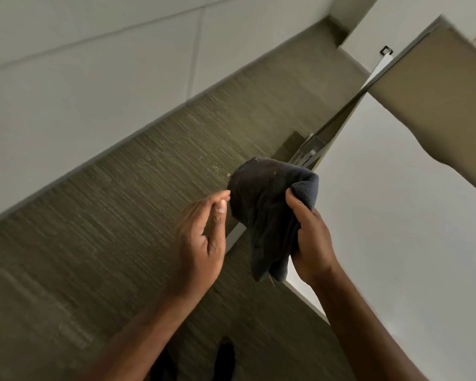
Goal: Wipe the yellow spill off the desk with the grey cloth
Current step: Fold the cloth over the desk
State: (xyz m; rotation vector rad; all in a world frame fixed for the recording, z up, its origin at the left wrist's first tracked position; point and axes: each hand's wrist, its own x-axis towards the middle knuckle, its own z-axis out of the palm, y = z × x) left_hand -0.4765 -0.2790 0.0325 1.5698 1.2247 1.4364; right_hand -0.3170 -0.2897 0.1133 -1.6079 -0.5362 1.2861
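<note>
A charcoal-grey cloth is showing at centre frame against olive carpet running in fine pale streaks, a white desk lying right, a beige partition upper right.

Cloth in right hand above desk edge; left hand just left, over carpet

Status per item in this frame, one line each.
grey cloth: bunched, held in the air, not touching the desk.
right hand: grips the cloth.
left hand: fingers curled beside the cloth, contact unclear.
desk: white top, no yellow spill visible.
</note>
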